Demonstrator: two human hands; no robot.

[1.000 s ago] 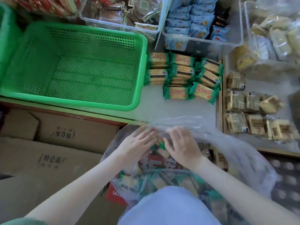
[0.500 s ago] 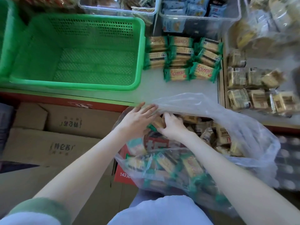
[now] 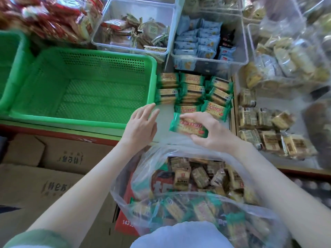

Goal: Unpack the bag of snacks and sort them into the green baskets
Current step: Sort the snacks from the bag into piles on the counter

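Head view: the right hand (image 3: 209,133) grips one green-wrapped cracker packet (image 3: 188,126) above the tabletop (image 3: 164,119), just in front of the stacked matching packets (image 3: 194,92). The left hand (image 3: 141,126) hovers spread and empty beside the green basket (image 3: 78,86). The clear plastic bag (image 3: 197,199) of snacks sits below both forearms.

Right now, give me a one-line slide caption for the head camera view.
Right hand lifts a green-wrapped snack pack from the plastic bag beside an empty green basket.

Green basket (image 3: 82,90) open from above; stacked green packets (image 3: 194,90) crowd the shelf, seemingly touching its right wall.
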